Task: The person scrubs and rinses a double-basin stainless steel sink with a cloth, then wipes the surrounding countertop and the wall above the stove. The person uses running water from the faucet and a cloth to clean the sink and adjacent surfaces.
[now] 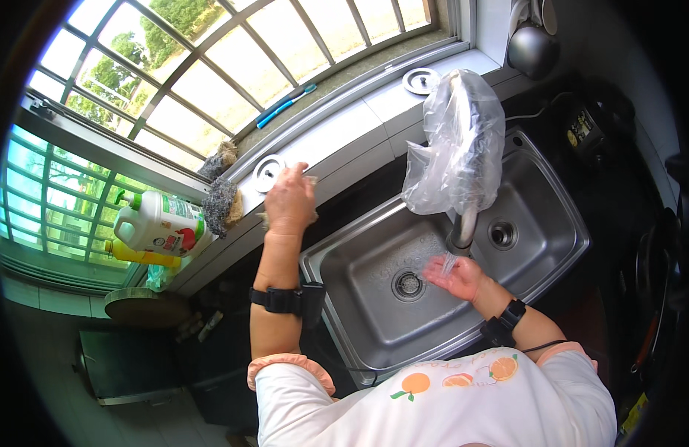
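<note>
My left hand [291,201] is over the edge of the tiled window ledge, its fingers near a round metal sink strainer lid [268,174]. Something tan and rough, perhaps a scrubbing pad, shows at both sides of that hand. My right hand [455,277] is palm up with fingers apart, under water running from the faucet [463,230], above the large basin of a double stainless-steel sink [366,279]. A clear plastic bag [459,145] covers the upper part of the faucet.
Scouring pads [221,207], a large white pump bottle [160,222] and a yellow bottle [143,254] are at the ledge's left end. Another round lid [421,81] lies behind the bagged faucet. Toothbrushes [283,106] rest by the window bars. A round wooden board [143,304] is at left.
</note>
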A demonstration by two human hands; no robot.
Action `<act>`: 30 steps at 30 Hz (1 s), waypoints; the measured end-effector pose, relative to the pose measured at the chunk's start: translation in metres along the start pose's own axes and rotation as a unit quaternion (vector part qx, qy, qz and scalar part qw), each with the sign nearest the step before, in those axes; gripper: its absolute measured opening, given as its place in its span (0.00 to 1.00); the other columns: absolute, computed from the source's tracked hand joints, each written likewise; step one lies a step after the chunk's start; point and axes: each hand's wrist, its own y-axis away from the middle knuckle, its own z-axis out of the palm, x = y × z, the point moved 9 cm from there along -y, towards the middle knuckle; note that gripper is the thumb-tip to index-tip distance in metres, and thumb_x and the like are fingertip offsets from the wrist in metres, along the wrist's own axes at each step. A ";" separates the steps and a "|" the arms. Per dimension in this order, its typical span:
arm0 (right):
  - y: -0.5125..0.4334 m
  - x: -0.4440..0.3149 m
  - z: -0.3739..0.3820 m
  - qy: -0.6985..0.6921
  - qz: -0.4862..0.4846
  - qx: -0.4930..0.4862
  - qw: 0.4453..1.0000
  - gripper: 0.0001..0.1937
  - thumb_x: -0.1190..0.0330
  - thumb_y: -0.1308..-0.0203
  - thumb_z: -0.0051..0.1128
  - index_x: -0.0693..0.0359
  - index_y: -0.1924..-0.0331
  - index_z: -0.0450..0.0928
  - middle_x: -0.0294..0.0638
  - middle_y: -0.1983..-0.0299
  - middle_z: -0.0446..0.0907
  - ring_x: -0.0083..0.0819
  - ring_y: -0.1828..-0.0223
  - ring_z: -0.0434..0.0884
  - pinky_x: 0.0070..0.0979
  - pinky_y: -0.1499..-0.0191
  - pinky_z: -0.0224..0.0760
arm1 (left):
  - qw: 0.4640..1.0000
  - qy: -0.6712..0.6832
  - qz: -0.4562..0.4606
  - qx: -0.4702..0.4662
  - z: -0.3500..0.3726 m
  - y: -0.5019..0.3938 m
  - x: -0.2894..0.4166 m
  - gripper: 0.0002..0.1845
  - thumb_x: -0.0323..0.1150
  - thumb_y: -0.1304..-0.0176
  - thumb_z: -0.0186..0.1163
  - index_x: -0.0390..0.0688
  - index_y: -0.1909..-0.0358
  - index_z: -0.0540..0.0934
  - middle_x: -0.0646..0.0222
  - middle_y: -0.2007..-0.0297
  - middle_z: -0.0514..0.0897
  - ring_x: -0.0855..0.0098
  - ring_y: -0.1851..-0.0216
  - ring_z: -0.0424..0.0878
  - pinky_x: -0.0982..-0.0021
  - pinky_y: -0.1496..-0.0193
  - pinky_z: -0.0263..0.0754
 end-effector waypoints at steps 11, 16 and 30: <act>0.080 -0.072 0.013 0.777 -0.360 0.130 0.500 0.24 0.68 0.48 0.55 0.70 0.47 0.68 0.57 0.43 0.65 0.53 0.42 0.66 0.40 0.42 0.61 | 0.862 0.174 -0.473 0.059 0.231 0.261 -0.046 0.29 0.45 0.47 0.62 0.37 0.48 0.72 0.47 0.44 0.69 0.55 0.46 0.70 0.59 0.43 0.63; 0.084 -0.053 -0.014 0.879 -0.339 0.138 0.305 0.29 0.70 0.47 0.52 0.71 0.41 0.59 0.59 0.39 0.58 0.55 0.37 0.59 0.40 0.35 0.51 | 0.881 0.048 -0.460 -0.100 0.318 0.285 -0.011 0.38 0.47 0.45 0.57 0.38 0.37 0.58 0.40 0.35 0.49 0.42 0.33 0.43 0.46 0.33 0.36; 0.078 -0.049 -0.014 0.886 -0.350 0.137 0.273 0.29 0.76 0.45 0.39 0.73 0.36 0.52 0.62 0.35 0.52 0.55 0.35 0.57 0.39 0.34 0.51 | 0.787 0.238 0.310 -0.479 0.339 0.334 0.201 0.21 0.28 0.56 0.57 0.44 0.55 0.76 0.63 0.47 0.73 0.60 0.42 0.66 0.56 0.39 0.55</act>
